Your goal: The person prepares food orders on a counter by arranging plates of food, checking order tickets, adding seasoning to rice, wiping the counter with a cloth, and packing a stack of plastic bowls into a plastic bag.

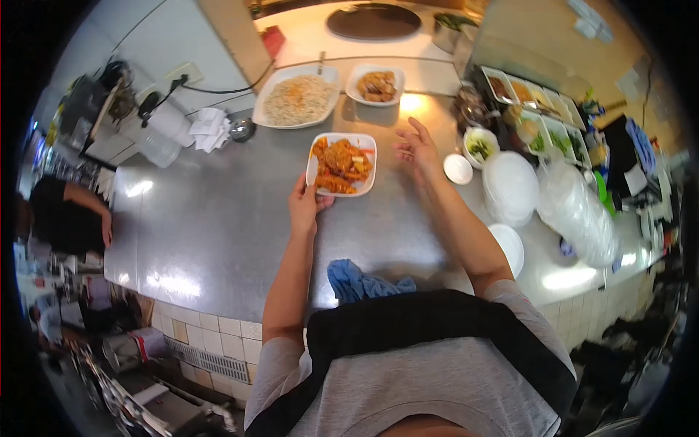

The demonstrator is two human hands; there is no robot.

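My left hand (pixel 306 206) grips the lower left edge of a square white dish (pixel 341 191), which holds orange, sauced food pieces. To the right of that dish, my right hand (pixel 418 151) is raised with its fingers apart and nothing in it. Farther back stand a large white plate of rice (pixel 299 100) with a utensil handle sticking up, and a smaller white bowl (pixel 376 85) of browned food. A small bowl with green pieces (pixel 480 145) and a little white dish (pixel 458 169) sit right of my right hand.
Stacked white lids (pixel 510 188) and a clear plastic bag (pixel 579 211) lie on the right, before trays of ingredients (pixel 535 97). A blue cloth (pixel 364 282) lies at the near edge. Another person (pixel 69 215) stands at the left end of the steel counter (pixel 204 218).
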